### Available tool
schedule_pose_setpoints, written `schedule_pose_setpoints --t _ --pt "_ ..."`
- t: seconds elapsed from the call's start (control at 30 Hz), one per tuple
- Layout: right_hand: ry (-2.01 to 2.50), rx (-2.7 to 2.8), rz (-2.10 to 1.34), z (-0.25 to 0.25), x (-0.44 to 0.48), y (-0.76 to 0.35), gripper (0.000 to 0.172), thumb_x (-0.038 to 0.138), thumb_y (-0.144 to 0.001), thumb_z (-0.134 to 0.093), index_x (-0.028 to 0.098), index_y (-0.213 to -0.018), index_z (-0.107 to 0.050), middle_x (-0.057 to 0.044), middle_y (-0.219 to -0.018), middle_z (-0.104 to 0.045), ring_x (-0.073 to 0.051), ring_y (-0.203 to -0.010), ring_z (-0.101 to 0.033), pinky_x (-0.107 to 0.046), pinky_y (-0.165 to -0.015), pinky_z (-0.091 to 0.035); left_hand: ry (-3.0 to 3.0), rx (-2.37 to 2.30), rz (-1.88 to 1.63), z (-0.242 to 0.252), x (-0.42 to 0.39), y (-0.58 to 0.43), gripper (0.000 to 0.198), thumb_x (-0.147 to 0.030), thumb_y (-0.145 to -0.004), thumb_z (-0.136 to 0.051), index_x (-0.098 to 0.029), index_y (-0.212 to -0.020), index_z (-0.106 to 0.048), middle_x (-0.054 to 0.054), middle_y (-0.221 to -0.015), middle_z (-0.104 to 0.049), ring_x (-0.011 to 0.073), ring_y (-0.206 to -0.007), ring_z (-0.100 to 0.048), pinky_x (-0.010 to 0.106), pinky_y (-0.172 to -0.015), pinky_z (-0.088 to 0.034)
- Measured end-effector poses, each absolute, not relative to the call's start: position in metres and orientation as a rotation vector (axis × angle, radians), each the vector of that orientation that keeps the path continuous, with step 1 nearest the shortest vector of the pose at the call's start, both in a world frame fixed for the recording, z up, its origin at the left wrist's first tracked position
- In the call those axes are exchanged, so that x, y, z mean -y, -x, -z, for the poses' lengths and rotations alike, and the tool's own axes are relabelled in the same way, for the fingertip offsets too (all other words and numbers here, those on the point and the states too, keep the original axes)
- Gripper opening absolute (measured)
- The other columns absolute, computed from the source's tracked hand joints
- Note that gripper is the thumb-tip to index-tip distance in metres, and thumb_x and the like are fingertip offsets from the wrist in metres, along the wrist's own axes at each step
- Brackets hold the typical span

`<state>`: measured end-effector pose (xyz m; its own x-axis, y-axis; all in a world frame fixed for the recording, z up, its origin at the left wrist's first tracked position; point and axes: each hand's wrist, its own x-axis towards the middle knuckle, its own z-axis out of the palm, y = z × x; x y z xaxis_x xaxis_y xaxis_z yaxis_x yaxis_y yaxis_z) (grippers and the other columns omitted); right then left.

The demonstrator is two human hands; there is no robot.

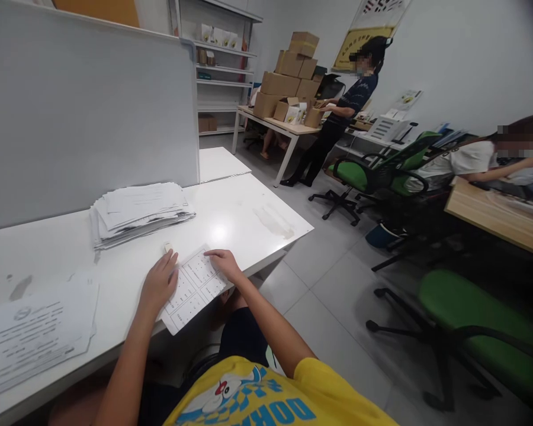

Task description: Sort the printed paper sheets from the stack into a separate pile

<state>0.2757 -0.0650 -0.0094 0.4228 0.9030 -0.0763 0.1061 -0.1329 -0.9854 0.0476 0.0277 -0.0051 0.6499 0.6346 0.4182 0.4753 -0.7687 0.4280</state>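
A printed sheet (194,290), divided into boxed sections, lies aslant on the white desk (231,207), its lower corner jutting past the front edge. My left hand (160,281) rests along the sheet's left side, fingers stretched out and flat. Just beyond its fingertips is a small whitish block (167,246), too small to identify surely. At the sheet's upper right, my right hand (224,264) lays its outstretched index finger on the print; its other fingers are partly hidden. Neither hand visibly grips anything.
A thick paper stack (142,210) stands behind my left hand, before a grey partition (89,106). More printed papers (35,331) lie at left. Green chairs (466,313) stand at right. One person (359,94) stands by stacked cartons (284,83); another (475,157) sits at a wooden desk.
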Motion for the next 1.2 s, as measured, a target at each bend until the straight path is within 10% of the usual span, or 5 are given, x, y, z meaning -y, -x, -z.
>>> schedule_pose_setpoints --t 0.27,0.53,0.9,1.2 --pt "1.461 0.93 -1.076 -0.012 0.069 -0.282 0.027 0.026 -0.083 -0.061 0.023 -0.101 -0.081 -0.003 -0.125 -0.072 -0.023 -0.123 -0.063 -0.035 -0.11 -0.045 -1.778 -0.967 -0.739 -0.008 -0.034 -0.035 0.065 -0.051 -0.083 -0.067 -0.028 -0.143 -0.057 0.005 -0.156 -0.049 0.0315 -0.147 -0.042 0.05 -0.125 -0.03" --pt "1.408 0.85 -1.25 -0.017 0.074 -0.292 0.026 0.027 -0.085 -0.062 0.022 -0.104 -0.08 -0.005 -0.115 -0.075 -0.021 -0.103 -0.069 -0.034 -0.095 -0.053 -1.178 -0.932 -1.294 -0.012 -0.037 -0.018 0.051 -0.046 -0.083 -0.058 -0.015 -0.122 -0.064 0.017 -0.133 -0.067 0.0306 -0.127 -0.063 0.052 -0.113 -0.046" --pt "1.322 1.11 -1.297 -0.029 0.08 -0.298 0.03 0.035 -0.082 -0.07 0.021 -0.107 -0.08 -0.006 -0.124 -0.072 -0.024 -0.122 -0.061 -0.036 -0.107 -0.045 -1.533 -1.034 -1.079 -0.016 -0.024 -0.022 0.044 -0.043 -0.078 -0.064 -0.018 -0.112 -0.072 0.012 -0.117 -0.074 0.0325 -0.121 -0.065 0.052 -0.114 -0.043" --pt "1.291 0.942 -1.317 -0.016 0.076 -0.297 0.038 0.026 -0.086 -0.065 0.016 -0.121 -0.075 -0.01 -0.11 -0.075 -0.019 -0.097 -0.067 -0.032 -0.09 -0.052 -1.535 -0.984 -1.109 -0.011 -0.025 -0.02 0.041 -0.044 -0.081 -0.061 -0.018 -0.11 -0.072 0.012 -0.114 -0.075 0.0318 -0.121 -0.064 0.049 -0.112 -0.045"
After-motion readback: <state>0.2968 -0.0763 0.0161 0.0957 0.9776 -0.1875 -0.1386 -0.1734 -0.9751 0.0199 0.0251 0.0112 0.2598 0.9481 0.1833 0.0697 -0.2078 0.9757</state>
